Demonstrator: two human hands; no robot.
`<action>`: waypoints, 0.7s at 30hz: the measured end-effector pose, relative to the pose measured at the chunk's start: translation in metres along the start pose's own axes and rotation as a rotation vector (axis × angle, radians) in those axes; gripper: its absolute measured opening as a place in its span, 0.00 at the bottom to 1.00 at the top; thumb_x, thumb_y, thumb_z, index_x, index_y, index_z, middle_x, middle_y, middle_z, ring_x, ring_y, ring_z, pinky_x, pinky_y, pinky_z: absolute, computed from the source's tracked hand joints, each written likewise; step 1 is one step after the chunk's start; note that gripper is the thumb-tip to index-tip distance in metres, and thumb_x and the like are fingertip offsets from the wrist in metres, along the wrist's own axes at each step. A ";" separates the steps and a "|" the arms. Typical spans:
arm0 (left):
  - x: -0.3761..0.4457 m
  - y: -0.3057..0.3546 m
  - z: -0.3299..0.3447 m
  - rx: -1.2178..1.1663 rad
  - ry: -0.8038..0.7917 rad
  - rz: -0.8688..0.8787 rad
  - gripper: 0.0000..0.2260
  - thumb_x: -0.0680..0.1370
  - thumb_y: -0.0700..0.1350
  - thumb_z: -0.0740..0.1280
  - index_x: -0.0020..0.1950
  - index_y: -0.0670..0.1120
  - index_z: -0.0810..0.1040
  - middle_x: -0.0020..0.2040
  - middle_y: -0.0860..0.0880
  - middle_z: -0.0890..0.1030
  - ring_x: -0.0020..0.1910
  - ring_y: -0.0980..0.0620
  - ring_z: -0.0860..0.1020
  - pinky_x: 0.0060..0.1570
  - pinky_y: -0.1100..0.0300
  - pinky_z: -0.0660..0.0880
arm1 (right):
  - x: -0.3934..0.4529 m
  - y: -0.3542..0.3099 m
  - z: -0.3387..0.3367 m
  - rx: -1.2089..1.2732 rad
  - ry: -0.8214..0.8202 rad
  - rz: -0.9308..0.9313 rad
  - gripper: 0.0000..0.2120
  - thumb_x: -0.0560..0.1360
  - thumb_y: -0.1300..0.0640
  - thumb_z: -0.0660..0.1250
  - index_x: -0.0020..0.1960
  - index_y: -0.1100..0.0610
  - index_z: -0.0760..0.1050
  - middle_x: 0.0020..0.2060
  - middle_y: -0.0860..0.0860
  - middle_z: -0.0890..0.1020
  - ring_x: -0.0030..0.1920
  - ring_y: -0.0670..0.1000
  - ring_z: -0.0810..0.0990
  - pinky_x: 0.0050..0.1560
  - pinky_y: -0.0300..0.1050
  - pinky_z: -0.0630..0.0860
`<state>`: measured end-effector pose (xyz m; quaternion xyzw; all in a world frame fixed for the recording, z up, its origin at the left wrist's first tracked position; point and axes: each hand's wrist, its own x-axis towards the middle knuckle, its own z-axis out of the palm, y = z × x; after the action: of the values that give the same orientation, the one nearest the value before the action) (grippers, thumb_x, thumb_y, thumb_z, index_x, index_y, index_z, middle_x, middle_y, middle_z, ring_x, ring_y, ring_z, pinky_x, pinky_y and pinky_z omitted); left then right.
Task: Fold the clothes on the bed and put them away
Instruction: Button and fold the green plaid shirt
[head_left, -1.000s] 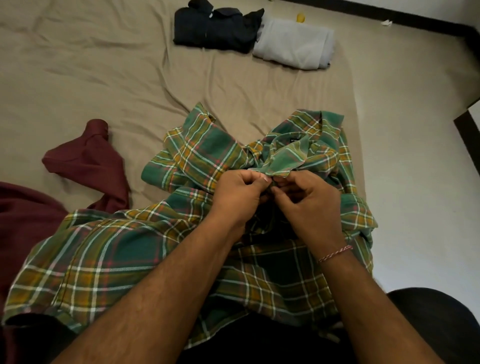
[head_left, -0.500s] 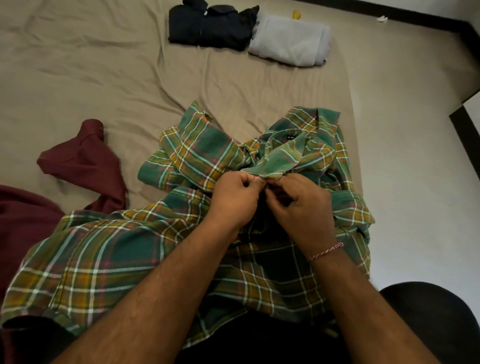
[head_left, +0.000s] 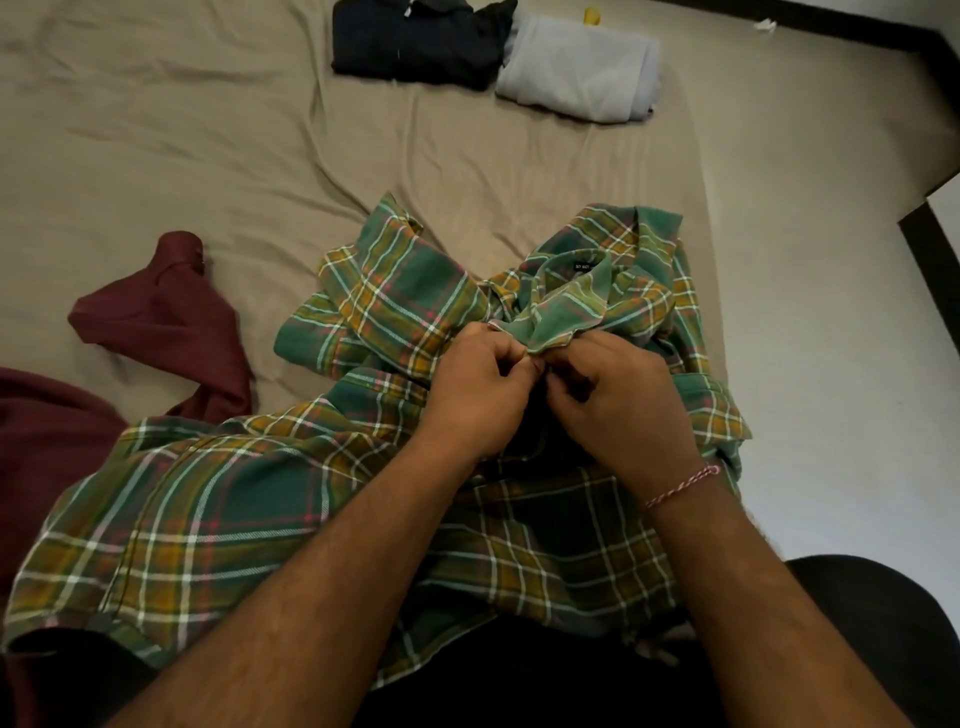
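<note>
Left hand (head_left: 480, 387), right hand (head_left: 626, 402) both pinch plaid shirt (head_left: 234, 509) collar, fingertips meeting.

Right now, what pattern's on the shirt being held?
Green plaid shirt with yellow, white and red lines; head view.

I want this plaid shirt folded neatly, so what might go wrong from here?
1. Both hands, left hand and right hand, pinch only the collar area, so the plaid shirt may stay bunched and fold crooked.
2. Its lower part drapes off the bed edge and could slide down.
3. It overlaps the maroon garment, which might get dragged.
</note>
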<state>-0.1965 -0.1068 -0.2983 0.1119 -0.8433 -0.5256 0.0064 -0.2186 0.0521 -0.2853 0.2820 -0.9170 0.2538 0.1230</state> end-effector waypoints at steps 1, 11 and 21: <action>-0.001 0.001 0.001 -0.013 0.007 0.007 0.11 0.81 0.44 0.71 0.38 0.47 0.79 0.48 0.51 0.74 0.44 0.59 0.75 0.40 0.71 0.67 | 0.000 0.000 -0.001 -0.007 0.007 0.004 0.07 0.74 0.60 0.72 0.52 0.56 0.85 0.45 0.50 0.85 0.45 0.50 0.82 0.46 0.46 0.81; -0.006 0.014 0.004 -0.334 0.041 0.118 0.05 0.79 0.39 0.73 0.43 0.41 0.85 0.48 0.50 0.78 0.48 0.54 0.79 0.51 0.62 0.77 | 0.000 -0.013 -0.018 -0.038 0.185 0.056 0.03 0.72 0.59 0.74 0.43 0.58 0.82 0.38 0.51 0.82 0.37 0.50 0.78 0.37 0.45 0.76; -0.009 0.007 0.016 -0.672 0.062 0.024 0.07 0.78 0.37 0.73 0.41 0.43 0.85 0.47 0.39 0.81 0.45 0.46 0.81 0.51 0.50 0.79 | -0.003 -0.007 -0.014 0.089 0.236 0.113 0.05 0.74 0.58 0.75 0.43 0.59 0.82 0.38 0.51 0.83 0.38 0.48 0.79 0.39 0.42 0.77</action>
<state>-0.1909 -0.0879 -0.2982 0.1094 -0.6237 -0.7703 0.0751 -0.2103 0.0558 -0.2719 0.2032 -0.8984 0.3323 0.2031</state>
